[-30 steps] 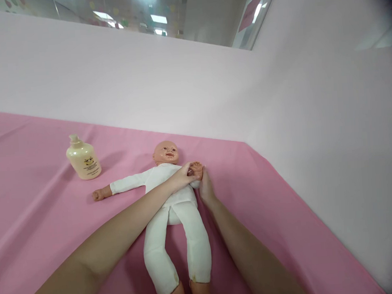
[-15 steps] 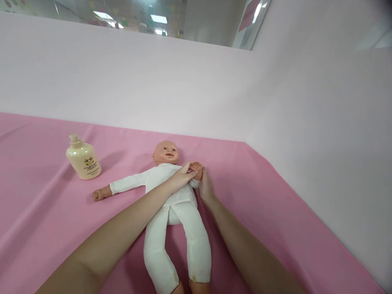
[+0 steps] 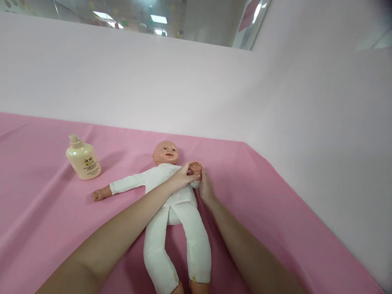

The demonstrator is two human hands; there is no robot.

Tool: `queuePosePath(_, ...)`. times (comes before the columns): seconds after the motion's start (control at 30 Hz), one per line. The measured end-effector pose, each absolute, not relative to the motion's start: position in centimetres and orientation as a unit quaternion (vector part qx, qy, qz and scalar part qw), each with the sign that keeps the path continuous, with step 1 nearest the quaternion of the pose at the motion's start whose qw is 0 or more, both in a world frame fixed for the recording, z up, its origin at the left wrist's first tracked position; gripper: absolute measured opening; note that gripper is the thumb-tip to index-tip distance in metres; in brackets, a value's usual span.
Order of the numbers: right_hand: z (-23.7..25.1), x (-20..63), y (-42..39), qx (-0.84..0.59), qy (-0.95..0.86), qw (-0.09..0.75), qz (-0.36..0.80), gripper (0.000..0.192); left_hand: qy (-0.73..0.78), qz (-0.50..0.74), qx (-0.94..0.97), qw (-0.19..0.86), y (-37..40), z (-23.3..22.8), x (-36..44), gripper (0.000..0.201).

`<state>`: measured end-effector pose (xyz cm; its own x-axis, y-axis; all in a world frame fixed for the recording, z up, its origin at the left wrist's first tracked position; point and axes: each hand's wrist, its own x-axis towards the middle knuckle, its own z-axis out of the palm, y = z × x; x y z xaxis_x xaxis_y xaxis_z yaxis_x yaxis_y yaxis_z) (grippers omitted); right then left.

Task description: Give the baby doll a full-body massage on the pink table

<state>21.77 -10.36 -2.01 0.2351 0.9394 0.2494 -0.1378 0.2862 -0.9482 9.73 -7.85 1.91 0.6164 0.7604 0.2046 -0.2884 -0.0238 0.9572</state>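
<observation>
Doll's hand (image 3: 196,168) pinched between both hands' fingers (image 3: 188,168).

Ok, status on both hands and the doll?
Left hand and right hand both closed on the doll's hand. Doll flat on its back on the pink sheet. Bottle stands apart.

A single head-worn view looks forward and down, close over the pink sheet (image 3: 34,185) toward the wall (image 3: 178,85).
</observation>
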Motion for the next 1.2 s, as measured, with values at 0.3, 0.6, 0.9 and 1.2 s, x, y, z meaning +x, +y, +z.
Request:
queuePosePath(0.3, -1.2, 21.6, -11.1, -0.431, -0.458, 0.661, 0.409, 0.04, 0.198, 0.419, 0.557, 0.69, -8.2, 2.3, 9.8, 0.032)
queuePosePath(0.6, -0.9, 21.5, -11.3, -0.423, -0.462, 0.664, 0.409, 0.042, 0.202, 0.414, 0.536, 0.707, -8.3, 2.4, 9.8, 0.029)
queuePosePath(0.9, -1.0, 21.4, -11.3, -0.397, -0.477, 0.662, 0.421, 0.051, 0.198, 0.407, 0.566, 0.689, -8.4, 2.6, 9.6, 0.037)
queuePosePath(1.2, -1.8, 21.5, -10.6, -0.383, -0.437, 0.669, 0.463, 0.054, 0.199, 0.398, 0.57, 0.691, -8.0, 2.0, 9.9, 0.049)
